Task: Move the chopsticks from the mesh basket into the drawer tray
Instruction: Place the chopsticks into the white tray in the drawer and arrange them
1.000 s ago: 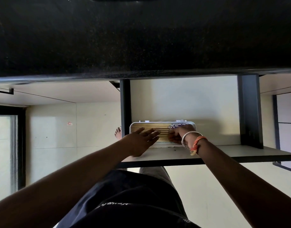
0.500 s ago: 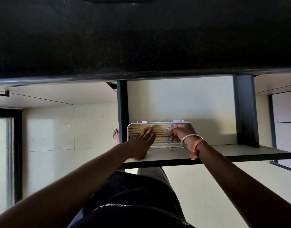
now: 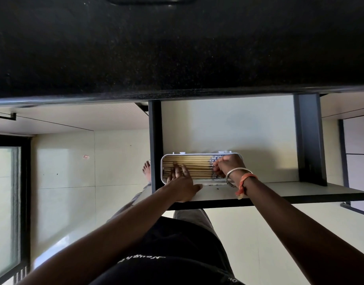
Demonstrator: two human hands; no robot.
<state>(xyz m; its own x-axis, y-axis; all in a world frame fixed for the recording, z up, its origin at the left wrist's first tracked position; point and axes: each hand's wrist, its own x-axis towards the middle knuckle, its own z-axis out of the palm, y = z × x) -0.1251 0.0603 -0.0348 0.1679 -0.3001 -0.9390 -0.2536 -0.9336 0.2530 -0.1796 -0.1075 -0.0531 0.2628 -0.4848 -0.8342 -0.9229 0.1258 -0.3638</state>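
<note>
A white tray [image 3: 161, 167] lies in the open drawer [image 3: 259, 140], near its front left corner. Several wooden chopsticks [image 3: 194, 162] lie side by side in it, their patterned ends to the right. My left hand [image 3: 182, 182] rests flat on the chopsticks' left part, fingers straight and spread. My right hand [image 3: 228, 167] sits over the patterned ends with its fingers curled down onto them; the fingertips are hidden, so a pinch is not certain. The mesh basket is not in view.
A dark speckled countertop [image 3: 177, 48] overhangs the drawer at the top. The drawer has dark side walls [image 3: 309, 140] and a pale front panel [image 3: 300, 191]. Pale floor tiles [image 3: 63, 171] and a bare foot [image 3: 146, 168] show at the left.
My left hand moved forward from the tray's near edge onto the chopsticks and now lies flat on them. My right hand stayed at the patterned ends.
</note>
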